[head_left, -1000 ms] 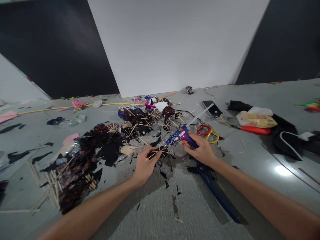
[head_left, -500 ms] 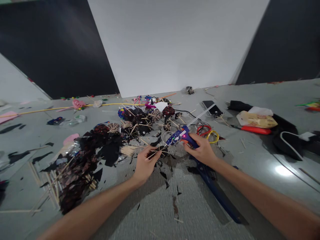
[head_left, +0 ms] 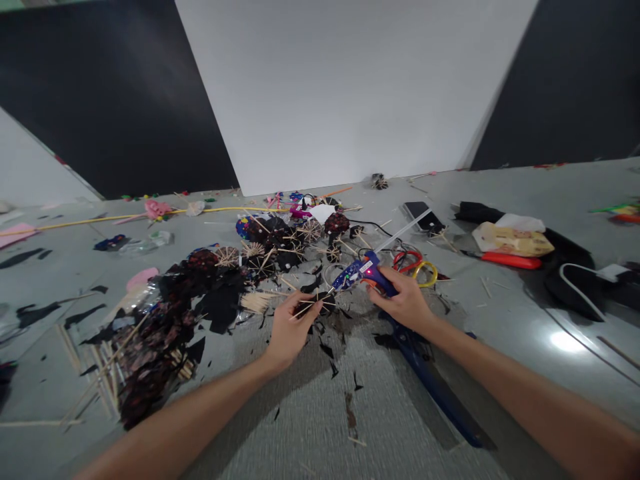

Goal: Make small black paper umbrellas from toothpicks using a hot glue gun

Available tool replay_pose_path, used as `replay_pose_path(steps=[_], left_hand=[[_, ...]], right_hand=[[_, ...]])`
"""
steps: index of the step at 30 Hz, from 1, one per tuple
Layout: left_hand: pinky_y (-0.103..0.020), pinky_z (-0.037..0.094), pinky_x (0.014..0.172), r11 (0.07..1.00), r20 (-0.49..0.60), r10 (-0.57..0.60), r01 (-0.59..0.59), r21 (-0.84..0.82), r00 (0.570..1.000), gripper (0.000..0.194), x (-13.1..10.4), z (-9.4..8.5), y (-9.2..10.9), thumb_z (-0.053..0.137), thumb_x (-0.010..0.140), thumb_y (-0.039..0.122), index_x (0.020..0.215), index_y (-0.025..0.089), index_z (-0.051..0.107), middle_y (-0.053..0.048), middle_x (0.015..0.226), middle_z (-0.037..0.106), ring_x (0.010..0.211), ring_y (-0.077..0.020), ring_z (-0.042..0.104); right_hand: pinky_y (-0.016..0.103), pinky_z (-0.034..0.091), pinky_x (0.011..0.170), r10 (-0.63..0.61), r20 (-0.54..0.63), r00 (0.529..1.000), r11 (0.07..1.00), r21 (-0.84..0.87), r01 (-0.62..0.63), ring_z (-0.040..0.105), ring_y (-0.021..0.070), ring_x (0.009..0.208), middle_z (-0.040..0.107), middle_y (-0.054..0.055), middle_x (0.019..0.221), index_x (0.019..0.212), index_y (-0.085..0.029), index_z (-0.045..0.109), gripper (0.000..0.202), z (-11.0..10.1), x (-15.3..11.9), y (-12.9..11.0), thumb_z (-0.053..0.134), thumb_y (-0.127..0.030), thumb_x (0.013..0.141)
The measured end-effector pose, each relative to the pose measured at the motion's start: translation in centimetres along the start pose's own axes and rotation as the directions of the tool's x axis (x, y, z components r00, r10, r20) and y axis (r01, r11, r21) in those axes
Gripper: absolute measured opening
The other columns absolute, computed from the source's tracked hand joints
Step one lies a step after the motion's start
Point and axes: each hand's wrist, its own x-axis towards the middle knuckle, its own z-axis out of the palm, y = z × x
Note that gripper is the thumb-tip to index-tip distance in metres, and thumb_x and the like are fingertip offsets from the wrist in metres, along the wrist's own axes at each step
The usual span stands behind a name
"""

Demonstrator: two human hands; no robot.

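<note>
My right hand (head_left: pixel 404 299) is wrapped round a blue hot glue gun (head_left: pixel 353 273). A red light glows on the gun's side, and a clear glue stick (head_left: pixel 404 229) juts from its back. Its nozzle points down to the left, at or very near a small black disc with thin wooden sticks fanning out (head_left: pixel 327 304). Between thumb and fingers, my left hand (head_left: pixel 289 331) pinches this disc; part of it is hidden behind the fingers. Just left of that hand lies a bundle of short wooden sticks (head_left: pixel 255 302). Similar stick-and-black pieces (head_left: pixel 261 265) are heaped beyond.
Red-and-yellow-handled scissors (head_left: pixel 425 273) lie behind the right hand, and a long blue-handled tool (head_left: pixel 435 387) under the right forearm. A phone (head_left: pixel 423 217), red-handled pliers (head_left: pixel 513 260) and a tissue pack (head_left: pixel 520 240) are farther right. Dark crumpled material (head_left: pixel 150 353) and black scraps spread left.
</note>
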Motion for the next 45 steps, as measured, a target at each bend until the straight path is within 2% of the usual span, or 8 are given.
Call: replay_pose_path(steps=[6, 15, 20, 28, 32, 45], left_hand=[[-0.025, 0.049, 0.071, 1.0, -0.004, -0.01, 0.01, -0.027, 1.0, 0.027, -0.06, 0.05, 0.46, 0.081, 0.083, 0.044, 0.087, 0.018, 0.076, -0.003, 0.083, 0.067, 0.079, -0.017, 0.061], [-0.026, 0.048, 0.073, 1.0, 0.002, -0.012, 0.012, -0.005, 1.0, 0.028, 0.0, -0.07, 0.1, 0.079, 0.085, 0.045, 0.088, 0.018, 0.075, -0.003, 0.085, 0.068, 0.081, -0.0173, 0.061], [-0.026, 0.048, 0.073, 1.0, -0.01, -0.011, 0.011, -0.021, 1.0, 0.028, 0.0, -0.01, 0.36, 0.08, 0.084, 0.045, 0.088, 0.018, 0.075, -0.003, 0.085, 0.069, 0.081, -0.0173, 0.061], [-0.026, 0.047, 0.073, 0.998, 0.009, -0.039, 0.039, -0.055, 0.999, 0.03, -0.04, 0.04, 0.73, 0.08, 0.083, 0.046, 0.087, 0.018, 0.074, -0.003, 0.084, 0.068, 0.08, -0.0173, 0.06], [-0.026, 0.045, 0.072, 0.999, 0.011, -0.029, 0.029, -0.019, 1.0, 0.029, -0.01, -0.07, 0.59, 0.079, 0.085, 0.046, 0.085, 0.018, 0.075, -0.002, 0.082, 0.068, 0.078, -0.0172, 0.059], [-0.027, 0.046, 0.074, 0.999, 0.019, -0.04, 0.041, -0.018, 0.999, 0.028, -0.02, -0.11, 0.51, 0.078, 0.085, 0.046, 0.086, 0.018, 0.075, -0.003, 0.085, 0.07, 0.08, -0.0176, 0.06]], right_hand=[[0.027, 0.044, 0.062, 0.057, 0.013, 0.998, 0.998, -0.013, -0.057, 0.052, 0.0148, 0.063, 0.061, -0.001, 0.074, 0.093, -0.021, 0.062, 0.012, -0.05, -0.02, 0.01, 0.066, -0.03, 0.088], [0.028, 0.046, 0.064, 0.033, -0.006, 0.999, 0.999, -0.017, -0.033, 0.055, 0.0146, 0.063, 0.063, 0.0, 0.077, 0.094, -0.02, 0.064, 0.011, -0.01, -0.02, 0.09, 0.066, -0.028, 0.088], [0.028, 0.051, 0.068, 0.022, -0.047, 0.999, 1.0, -0.017, -0.023, 0.061, 0.016, 0.067, 0.068, 0.001, 0.081, 0.102, -0.019, 0.067, 0.019, 0.13, -0.09, 0.36, 0.067, -0.031, 0.087], [0.029, 0.054, 0.068, 0.042, -0.052, 0.998, 0.999, -0.012, -0.042, 0.063, 0.0171, 0.067, 0.07, 0.001, 0.08, 0.1, -0.019, 0.068, 0.019, 0.09, -0.17, 0.43, 0.068, -0.032, 0.086], [0.03, 0.055, 0.07, 0.06, -0.058, 0.997, 0.998, -0.007, -0.06, 0.064, 0.0185, 0.069, 0.071, 0.001, 0.081, 0.101, -0.02, 0.068, 0.021, 0.17, -0.2, 0.54, 0.068, -0.032, 0.084], [0.027, 0.048, 0.063, 0.08, -0.031, 0.996, 0.997, -0.018, -0.08, 0.057, 0.0154, 0.064, 0.064, 0.0, 0.074, 0.096, -0.019, 0.066, 0.017, -0.02, -0.06, 0.05, 0.067, -0.033, 0.087]])
